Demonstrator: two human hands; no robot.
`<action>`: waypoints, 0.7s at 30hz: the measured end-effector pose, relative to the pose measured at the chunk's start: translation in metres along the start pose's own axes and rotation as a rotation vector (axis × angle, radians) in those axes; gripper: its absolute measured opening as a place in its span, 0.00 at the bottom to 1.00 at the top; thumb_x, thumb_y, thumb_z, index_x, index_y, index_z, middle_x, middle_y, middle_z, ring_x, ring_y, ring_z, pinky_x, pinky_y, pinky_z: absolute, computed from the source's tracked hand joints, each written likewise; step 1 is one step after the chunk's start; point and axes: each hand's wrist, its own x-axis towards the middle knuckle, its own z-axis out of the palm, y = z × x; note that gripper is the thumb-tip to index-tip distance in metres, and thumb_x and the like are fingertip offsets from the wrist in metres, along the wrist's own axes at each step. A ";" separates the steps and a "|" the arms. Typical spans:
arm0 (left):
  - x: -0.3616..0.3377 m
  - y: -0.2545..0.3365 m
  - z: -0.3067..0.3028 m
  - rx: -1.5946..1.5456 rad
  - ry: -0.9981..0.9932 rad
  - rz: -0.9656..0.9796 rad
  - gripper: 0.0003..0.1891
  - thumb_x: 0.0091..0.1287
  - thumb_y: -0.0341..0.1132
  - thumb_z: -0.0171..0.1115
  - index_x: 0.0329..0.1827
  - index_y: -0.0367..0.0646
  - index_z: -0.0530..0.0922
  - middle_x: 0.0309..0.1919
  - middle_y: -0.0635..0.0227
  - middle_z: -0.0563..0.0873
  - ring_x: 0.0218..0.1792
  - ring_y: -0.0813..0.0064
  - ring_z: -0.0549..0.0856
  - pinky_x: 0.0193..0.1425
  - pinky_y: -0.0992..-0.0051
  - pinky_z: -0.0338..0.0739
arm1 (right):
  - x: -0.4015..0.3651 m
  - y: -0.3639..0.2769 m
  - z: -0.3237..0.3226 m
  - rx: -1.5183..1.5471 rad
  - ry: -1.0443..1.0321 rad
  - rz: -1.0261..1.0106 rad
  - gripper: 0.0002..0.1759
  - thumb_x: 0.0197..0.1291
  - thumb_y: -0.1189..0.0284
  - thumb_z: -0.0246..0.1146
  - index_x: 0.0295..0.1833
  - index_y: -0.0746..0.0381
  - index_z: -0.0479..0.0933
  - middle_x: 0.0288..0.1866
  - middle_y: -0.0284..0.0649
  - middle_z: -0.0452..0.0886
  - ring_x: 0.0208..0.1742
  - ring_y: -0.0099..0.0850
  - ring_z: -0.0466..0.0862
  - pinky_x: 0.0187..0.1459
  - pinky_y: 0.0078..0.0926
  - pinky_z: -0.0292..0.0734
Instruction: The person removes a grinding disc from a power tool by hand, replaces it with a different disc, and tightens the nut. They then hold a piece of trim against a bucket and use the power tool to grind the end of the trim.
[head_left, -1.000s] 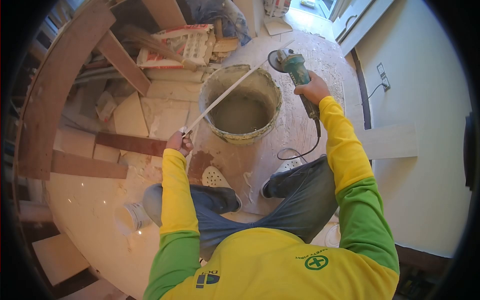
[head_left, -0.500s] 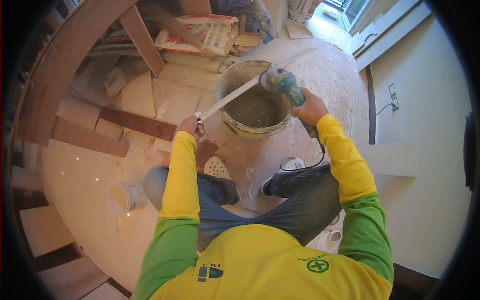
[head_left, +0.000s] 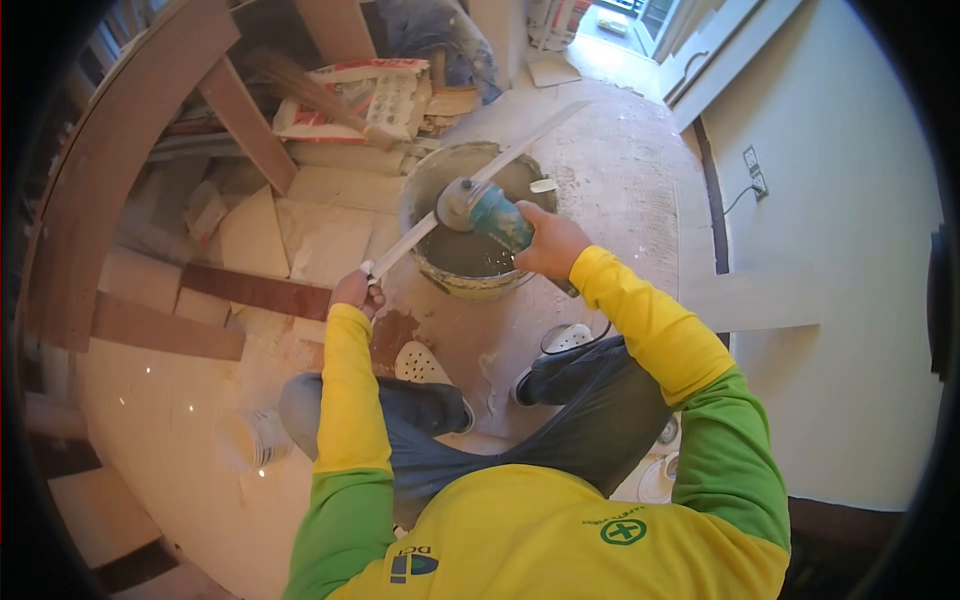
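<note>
My left hand [head_left: 358, 292] is closed around the near end of a long, thin white strip [head_left: 408, 242], which slants up and away across the bucket. In my right hand [head_left: 552, 243] is a teal angle grinder [head_left: 503, 218], gripped by its body. Its round grey head lies over the strip, hiding part of it; exact blade contact cannot be made out. Below stands a large bucket [head_left: 470, 286] crusted with mortar, with grey material inside. A small white piece [head_left: 543, 186] appears over the bucket's right side.
A cord runs from the grinder past my white clogs [head_left: 421, 363]. Boards and a dark red plank [head_left: 262, 290] lie to the left, near a white tub [head_left: 256, 438]. Printed sacks [head_left: 372, 98] lie behind the bucket. At right, the wall has an outlet [head_left: 756, 172] with a cable.
The grinder has moved down along the strip towards my left hand. A small white piece now shows over the bucket. The whole view has shifted slightly.
</note>
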 end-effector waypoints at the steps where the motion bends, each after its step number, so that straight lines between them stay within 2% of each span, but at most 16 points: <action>1: 0.002 -0.001 -0.002 0.009 0.002 0.004 0.08 0.76 0.37 0.59 0.39 0.45 0.73 0.24 0.70 0.71 0.19 0.76 0.69 0.19 0.72 0.63 | 0.005 0.007 -0.011 -0.020 0.009 0.041 0.44 0.44 0.62 0.72 0.71 0.58 0.69 0.48 0.60 0.85 0.52 0.57 0.85 0.55 0.44 0.81; 3: 0.005 -0.002 -0.002 0.020 -0.006 0.005 0.08 0.76 0.38 0.58 0.40 0.45 0.73 0.24 0.70 0.71 0.19 0.76 0.69 0.19 0.72 0.64 | 0.021 0.035 -0.021 -0.076 0.076 0.092 0.44 0.43 0.61 0.73 0.71 0.59 0.71 0.48 0.59 0.86 0.52 0.55 0.86 0.56 0.42 0.81; 5: 0.004 -0.002 -0.003 0.026 0.012 0.011 0.09 0.76 0.39 0.58 0.39 0.45 0.73 0.24 0.70 0.71 0.19 0.76 0.69 0.20 0.72 0.65 | 0.035 0.059 -0.038 -0.038 0.122 0.163 0.44 0.43 0.60 0.73 0.69 0.61 0.72 0.55 0.57 0.85 0.58 0.54 0.83 0.61 0.42 0.79; 11: 0.001 -0.002 -0.003 0.036 0.006 0.013 0.09 0.77 0.40 0.58 0.42 0.45 0.75 0.24 0.72 0.70 0.19 0.77 0.69 0.20 0.73 0.65 | 0.077 0.125 -0.080 0.001 0.227 0.265 0.41 0.41 0.60 0.74 0.65 0.61 0.76 0.54 0.56 0.86 0.57 0.53 0.84 0.62 0.39 0.79; 13: 0.002 -0.002 -0.003 0.045 0.011 0.012 0.08 0.77 0.40 0.58 0.43 0.46 0.76 0.24 0.72 0.70 0.19 0.78 0.69 0.20 0.73 0.65 | 0.094 0.146 -0.091 -0.053 0.273 0.315 0.43 0.39 0.60 0.74 0.66 0.61 0.76 0.52 0.56 0.86 0.54 0.51 0.86 0.59 0.39 0.80; 14: 0.002 -0.002 -0.004 0.043 0.016 0.012 0.08 0.77 0.40 0.58 0.44 0.46 0.77 0.24 0.72 0.70 0.19 0.78 0.68 0.21 0.73 0.64 | 0.102 0.154 -0.097 -0.064 0.278 0.350 0.41 0.39 0.60 0.75 0.64 0.62 0.77 0.55 0.55 0.86 0.58 0.51 0.85 0.62 0.38 0.78; 21: 0.003 -0.003 -0.006 0.057 0.028 0.011 0.09 0.77 0.41 0.58 0.45 0.46 0.78 0.24 0.74 0.70 0.18 0.78 0.68 0.21 0.74 0.63 | 0.150 0.199 -0.133 -0.028 0.318 0.437 0.40 0.38 0.60 0.75 0.62 0.63 0.78 0.56 0.54 0.85 0.58 0.48 0.85 0.61 0.37 0.79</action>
